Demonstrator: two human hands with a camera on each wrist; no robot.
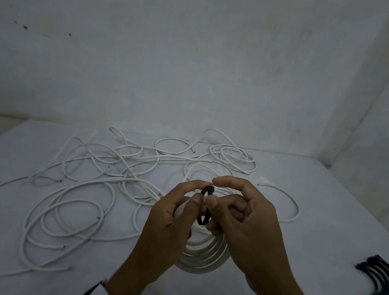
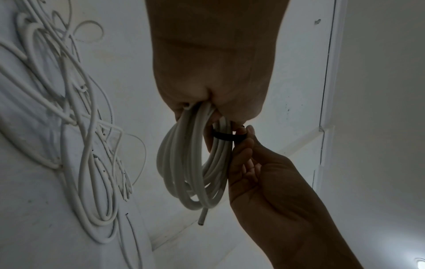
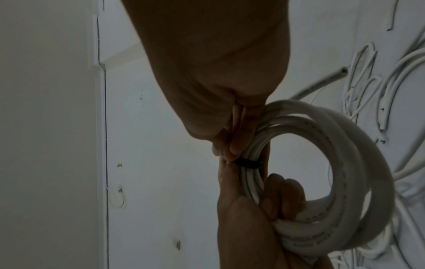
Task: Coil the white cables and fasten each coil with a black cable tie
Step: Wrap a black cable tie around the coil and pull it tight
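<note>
Fingers (image 1: 182, 191) of left hand (image 1: 163, 226) curled round white cable coil (image 1: 204, 256), thumb and forefinger pinching black cable tie (image 1: 205, 206) looped about coil's upper strands. Fingers (image 1: 228, 182) of right hand (image 1: 250, 222) pinching same tie from other side, remaining ones curled in. Coil held above bench (image 1: 288, 238), near front middle, ring standing on edge, hanging down from grip, one cut end pointing downward in left wrist view. Tie's loop upright, crosswise to bundled strands. Loose white cables (image 1: 76, 179) sprawled flat over bench, left and behind. Spare black ties (image 1: 382, 276) at right edge
</note>
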